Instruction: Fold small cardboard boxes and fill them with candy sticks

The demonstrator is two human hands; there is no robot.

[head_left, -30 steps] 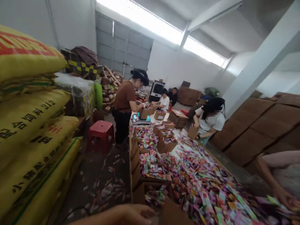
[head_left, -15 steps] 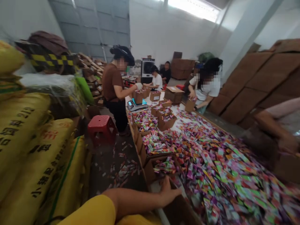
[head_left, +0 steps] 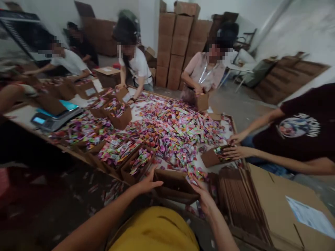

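An open cardboard box (head_left: 174,195) stands at the table edge in front of me, its dark inside showing no packets. My left hand (head_left: 147,184) grips its left end, thumb over the rim and fingers outside. At the right end, my right hand (head_left: 204,196) holds the box side, with its fingertips close to loose packets. A big heap of small colourful packets (head_left: 180,125) spreads beyond the box. Just left of my left hand, another cardboard box (head_left: 125,170) is filled with such packets.
Flattened cardboard (head_left: 232,195) and a large carton (head_left: 285,205) lie at right. A co-worker in a dark shirt (head_left: 300,129) handles a small box beside me. Other people work across the table. A scale (head_left: 56,116) carries a box at left.
My view has swung right, from the yellow sacks towards the heap. My right hand has come into view at the box; my left stays on it.
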